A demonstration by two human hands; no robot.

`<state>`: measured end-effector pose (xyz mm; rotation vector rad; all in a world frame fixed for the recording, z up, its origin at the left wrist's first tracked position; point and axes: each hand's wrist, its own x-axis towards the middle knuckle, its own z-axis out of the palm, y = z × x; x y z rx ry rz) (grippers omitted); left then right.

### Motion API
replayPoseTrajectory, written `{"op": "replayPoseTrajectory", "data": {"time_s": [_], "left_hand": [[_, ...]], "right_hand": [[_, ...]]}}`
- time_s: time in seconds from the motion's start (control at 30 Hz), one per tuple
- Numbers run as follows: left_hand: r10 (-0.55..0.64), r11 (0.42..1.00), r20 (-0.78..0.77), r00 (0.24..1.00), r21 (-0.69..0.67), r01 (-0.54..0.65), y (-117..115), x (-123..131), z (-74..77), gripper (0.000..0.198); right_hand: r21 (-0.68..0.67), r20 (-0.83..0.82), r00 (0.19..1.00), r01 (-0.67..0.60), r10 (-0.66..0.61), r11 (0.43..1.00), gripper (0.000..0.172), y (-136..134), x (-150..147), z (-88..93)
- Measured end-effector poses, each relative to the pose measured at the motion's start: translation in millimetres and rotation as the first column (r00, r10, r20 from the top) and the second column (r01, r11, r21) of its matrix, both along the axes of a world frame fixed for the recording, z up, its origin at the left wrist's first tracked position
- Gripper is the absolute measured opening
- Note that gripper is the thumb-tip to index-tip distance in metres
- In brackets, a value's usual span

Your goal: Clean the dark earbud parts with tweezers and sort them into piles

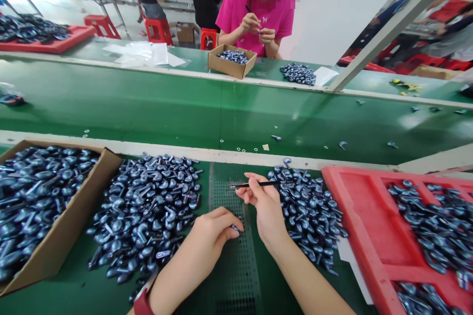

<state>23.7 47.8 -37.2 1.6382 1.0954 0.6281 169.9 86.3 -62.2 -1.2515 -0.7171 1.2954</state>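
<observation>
Between the thumb and fingers of my left hand [218, 229] is a small dark blue earbud shell [234, 228], mostly covered by the fingertips. My right hand [264, 202] grips slim black tweezers [263, 184], their tips pointing left above a perforated dark strip [236, 251] on the table. To the left of my left hand spreads a large heap of blue earbud shells [148, 206]. A smaller heap of the same shells [306, 206] lies just right of my right hand.
A cardboard box [70, 251] full of shells stands at left, a red compartment tray [354, 197] with shells at right. Beyond a pale rail runs a green conveyor belt [166, 103] with a few scattered shells. Across it sits a person in pink [236, 5] beside a small box [229, 66].
</observation>
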Motion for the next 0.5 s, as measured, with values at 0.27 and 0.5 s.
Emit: {"op": "replayPoseTrajectory", "data": {"time_s": [0.27,0.5], "left_hand": [[0.209,0.966,0.231,0.950,-0.200,-0.164,-15,-12,12.0,0.014],[0.636,0.668,0.390,0.666,-0.710,-0.223,-33,-14,50.1,0.017]], "right_hand": [[0.023,-0.165,0.985,0.046,-0.041,0.999,0.015,-22,1,29.2],[0.071,-0.239,0.963,-0.110,0.124,0.991,0.010,-75,5,87.1]]}}
